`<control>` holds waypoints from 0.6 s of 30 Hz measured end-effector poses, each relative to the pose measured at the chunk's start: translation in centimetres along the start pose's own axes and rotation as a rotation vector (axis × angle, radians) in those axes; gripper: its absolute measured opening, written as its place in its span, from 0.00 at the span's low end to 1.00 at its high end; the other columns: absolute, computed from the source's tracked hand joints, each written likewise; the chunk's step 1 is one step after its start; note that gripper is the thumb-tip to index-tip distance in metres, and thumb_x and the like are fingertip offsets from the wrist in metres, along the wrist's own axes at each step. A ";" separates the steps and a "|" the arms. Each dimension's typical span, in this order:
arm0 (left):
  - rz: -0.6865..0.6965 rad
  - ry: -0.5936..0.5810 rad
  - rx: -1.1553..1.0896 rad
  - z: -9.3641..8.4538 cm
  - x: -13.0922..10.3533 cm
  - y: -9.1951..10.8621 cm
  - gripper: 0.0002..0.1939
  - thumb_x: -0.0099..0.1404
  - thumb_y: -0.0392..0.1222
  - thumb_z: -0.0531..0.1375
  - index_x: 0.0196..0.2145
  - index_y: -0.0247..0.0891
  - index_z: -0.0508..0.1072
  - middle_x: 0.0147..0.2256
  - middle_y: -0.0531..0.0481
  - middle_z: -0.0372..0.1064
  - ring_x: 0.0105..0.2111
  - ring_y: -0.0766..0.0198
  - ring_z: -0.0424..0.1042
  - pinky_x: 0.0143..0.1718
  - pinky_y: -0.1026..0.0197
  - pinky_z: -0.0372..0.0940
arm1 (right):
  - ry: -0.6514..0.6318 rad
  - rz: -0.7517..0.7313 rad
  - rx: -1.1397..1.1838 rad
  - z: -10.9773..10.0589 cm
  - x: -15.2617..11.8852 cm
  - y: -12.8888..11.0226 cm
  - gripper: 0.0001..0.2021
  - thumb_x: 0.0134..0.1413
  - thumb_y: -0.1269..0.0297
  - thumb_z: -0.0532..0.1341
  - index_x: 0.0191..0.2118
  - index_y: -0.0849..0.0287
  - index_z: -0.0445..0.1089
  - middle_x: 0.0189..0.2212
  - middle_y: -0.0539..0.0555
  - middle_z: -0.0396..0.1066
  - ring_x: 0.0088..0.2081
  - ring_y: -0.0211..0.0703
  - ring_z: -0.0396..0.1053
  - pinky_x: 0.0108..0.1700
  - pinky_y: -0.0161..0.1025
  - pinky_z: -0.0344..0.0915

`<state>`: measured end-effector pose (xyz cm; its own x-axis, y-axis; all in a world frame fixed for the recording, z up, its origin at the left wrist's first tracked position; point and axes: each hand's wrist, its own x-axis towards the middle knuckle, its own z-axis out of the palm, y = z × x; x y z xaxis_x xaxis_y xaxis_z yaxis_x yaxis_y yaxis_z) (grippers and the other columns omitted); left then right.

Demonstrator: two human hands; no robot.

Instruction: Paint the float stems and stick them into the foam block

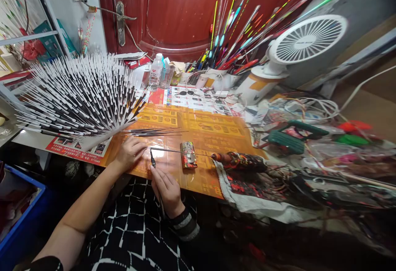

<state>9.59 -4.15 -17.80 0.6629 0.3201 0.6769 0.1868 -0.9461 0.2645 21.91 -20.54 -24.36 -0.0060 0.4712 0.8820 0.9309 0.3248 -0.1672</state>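
My left hand (pixel 133 152) pinches the left end of a thin dark fishing float (pixel 168 150) just above the orange table surface. The float lies nearly level across a small paint-spattered block (pixel 188 155), and its thin right end reaches the tip of a paint-smeared rotary tool (pixel 238 160). In my right hand (pixel 167 188) is a slim black pen-like tool (pixel 152 158), its fine tip pointing up at the float near my left fingers. Whether the tip touches the float, I cannot tell. Several similar dark floats (pixel 151 131) lie just beyond my left hand.
A dense fan of white-tipped floats (pixel 89 97) fills the left of the table. At the back stand a clear bottle (pixel 155 73) and cups of colourful floats. A white fan (pixel 306 42), cables and a green-handled object (pixel 293 135) crowd the right. A blue bin (pixel 23 217) sits lower left.
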 end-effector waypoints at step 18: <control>0.003 -0.002 -0.020 0.0 -0.1 -0.2 0.10 0.74 0.41 0.56 0.40 0.39 0.78 0.34 0.47 0.74 0.37 0.59 0.67 0.41 0.57 0.66 | -0.009 -0.015 -0.020 0.0 0.0 0.0 0.34 0.58 0.81 0.62 0.69 0.66 0.56 0.48 0.61 0.77 0.49 0.48 0.76 0.52 0.44 0.76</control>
<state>9.49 -4.05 -17.96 0.6648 0.3168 0.6765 0.1701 -0.9460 0.2758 21.86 -20.51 -24.34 -0.0234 0.4738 0.8803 0.9378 0.3155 -0.1449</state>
